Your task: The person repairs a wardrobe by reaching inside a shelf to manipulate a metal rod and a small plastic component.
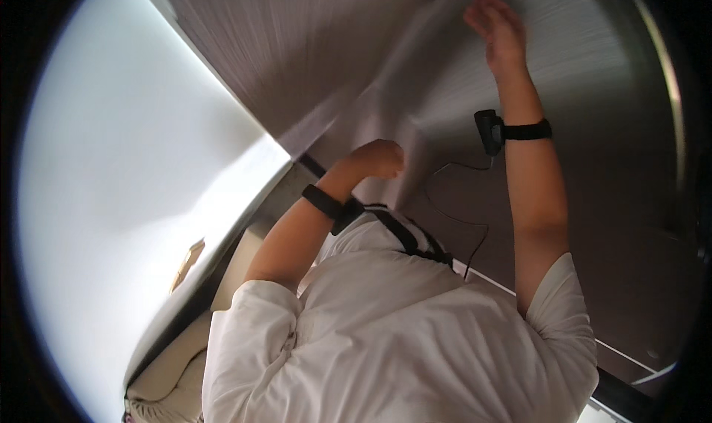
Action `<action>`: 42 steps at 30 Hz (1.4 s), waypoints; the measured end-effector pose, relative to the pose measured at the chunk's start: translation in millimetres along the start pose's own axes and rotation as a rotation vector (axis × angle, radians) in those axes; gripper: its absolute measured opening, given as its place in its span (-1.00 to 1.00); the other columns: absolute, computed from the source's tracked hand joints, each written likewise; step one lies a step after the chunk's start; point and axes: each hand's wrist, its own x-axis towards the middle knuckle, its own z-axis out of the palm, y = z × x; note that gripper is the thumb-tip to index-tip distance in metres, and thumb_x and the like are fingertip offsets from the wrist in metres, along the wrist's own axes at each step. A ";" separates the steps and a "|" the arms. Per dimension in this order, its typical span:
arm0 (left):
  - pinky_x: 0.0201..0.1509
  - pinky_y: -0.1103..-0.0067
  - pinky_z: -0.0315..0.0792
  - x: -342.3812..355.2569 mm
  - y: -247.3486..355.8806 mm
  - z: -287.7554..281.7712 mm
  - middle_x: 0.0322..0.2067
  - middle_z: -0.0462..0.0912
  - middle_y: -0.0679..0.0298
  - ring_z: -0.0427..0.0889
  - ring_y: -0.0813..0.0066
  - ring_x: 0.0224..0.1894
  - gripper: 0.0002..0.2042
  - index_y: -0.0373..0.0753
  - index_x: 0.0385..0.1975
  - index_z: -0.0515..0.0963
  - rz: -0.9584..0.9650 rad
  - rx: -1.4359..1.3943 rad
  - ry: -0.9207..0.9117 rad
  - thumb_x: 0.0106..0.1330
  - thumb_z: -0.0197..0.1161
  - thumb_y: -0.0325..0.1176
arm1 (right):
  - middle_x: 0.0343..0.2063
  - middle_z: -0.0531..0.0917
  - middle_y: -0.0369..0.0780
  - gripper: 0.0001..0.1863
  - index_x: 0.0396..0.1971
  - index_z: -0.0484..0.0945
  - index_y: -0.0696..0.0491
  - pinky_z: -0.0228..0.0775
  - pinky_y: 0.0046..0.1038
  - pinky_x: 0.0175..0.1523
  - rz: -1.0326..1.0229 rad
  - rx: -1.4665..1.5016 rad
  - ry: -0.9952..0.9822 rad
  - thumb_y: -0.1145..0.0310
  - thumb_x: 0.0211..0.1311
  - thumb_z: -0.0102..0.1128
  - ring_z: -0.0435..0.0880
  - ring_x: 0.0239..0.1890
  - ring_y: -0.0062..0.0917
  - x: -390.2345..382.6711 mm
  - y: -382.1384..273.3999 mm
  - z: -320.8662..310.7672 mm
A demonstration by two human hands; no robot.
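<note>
My left hand is in the middle of the view, close to my body, with its fingers curled in. Whatever it may hold is hidden. Beside and beyond it spreads a large grey-brown surface, smeared by motion, with pale fold-like streaks that look like cloth. My right hand reaches far forward at the upper right, over or on that surface. Its fingers are blurred but look loosely bent and apart, with nothing visible in them.
A black strap circles my left wrist. Another black strap holds a small black device on my right forearm, and a thin cable runs from it toward my waist. White wall at left; beige cushioned item lower left.
</note>
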 end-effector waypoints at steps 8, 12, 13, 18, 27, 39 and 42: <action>-0.31 0.51 0.48 -76.8 -169.1 161.1 -0.47 0.63 0.18 0.61 0.34 -0.39 -0.81 -0.30 -0.39 0.55 -0.740 -0.749 0.046 0.18 -0.04 -0.44 | -0.25 0.58 -0.22 -0.73 -0.14 0.49 0.10 0.49 -0.41 -0.09 0.918 -0.105 0.009 0.31 0.21 0.11 0.58 -0.23 -0.47 -178.1 283.6 -34.4; -0.45 0.65 0.40 -105.7 -158.6 211.2 -0.53 0.58 0.21 0.57 0.49 -0.47 -0.82 -0.31 -0.36 0.47 -0.891 -0.977 0.478 0.24 -0.14 -0.49 | -0.35 0.63 -0.20 -0.78 -0.26 0.55 0.09 0.47 -0.45 -0.16 1.094 -0.417 -0.295 0.33 0.12 0.12 0.61 -0.28 -0.44 -273.2 387.4 -70.2; -0.44 0.67 0.38 -106.0 -161.0 229.3 -0.51 0.58 0.25 0.56 0.53 -0.47 -0.83 -0.28 -0.34 0.47 -0.917 -1.029 0.517 0.27 -0.12 -0.45 | -0.34 0.63 -0.18 -0.78 -0.26 0.56 0.09 0.46 -0.44 -0.16 1.106 -0.536 -0.389 0.33 0.11 0.11 0.61 -0.27 -0.41 -297.6 425.8 -82.9; -0.39 0.71 0.36 -92.4 -186.3 300.4 -0.42 0.58 0.31 0.55 0.60 -0.41 -0.85 -0.24 -0.25 0.46 -1.054 -1.193 0.662 0.33 -0.04 -0.37 | -0.49 0.63 -0.17 -0.80 -0.37 0.57 0.06 0.44 -0.38 -0.26 0.900 -0.909 -0.591 0.29 0.01 0.17 0.60 -0.39 -0.38 -364.5 541.0 -107.9; -0.27 0.54 0.42 -67.3 -279.9 386.8 -0.36 0.58 0.17 0.57 0.38 -0.31 -0.78 -0.26 -0.19 0.44 -1.139 -1.568 0.910 0.27 0.07 -0.28 | -0.01 0.45 -0.05 -0.60 0.05 0.36 0.10 0.40 -0.23 0.04 0.832 -1.205 -0.617 0.30 0.22 -0.01 0.47 0.01 -0.20 -311.7 775.3 -105.3; -0.24 0.43 0.48 -69.9 -370.8 392.0 -0.45 0.55 0.12 0.59 0.24 -0.34 -0.82 -0.29 -0.30 0.40 -1.143 -1.844 1.120 0.31 -0.05 -0.31 | 0.27 0.15 -0.11 -0.45 0.24 0.16 -0.08 0.19 -0.33 0.28 0.234 -1.586 -0.358 0.51 0.23 -0.06 0.27 0.23 -0.27 -178.5 974.8 -93.6; -0.24 0.46 0.47 -73.7 -384.9 386.7 -0.45 0.55 0.13 0.58 0.27 -0.35 -0.81 -0.29 -0.30 0.40 -1.157 -1.787 1.136 0.33 -0.07 -0.31 | 0.06 0.37 -0.12 -0.60 0.07 0.33 -0.01 0.32 -0.32 0.15 0.023 -1.734 -0.334 0.46 0.20 0.01 0.43 0.05 -0.25 -168.2 1003.9 -121.6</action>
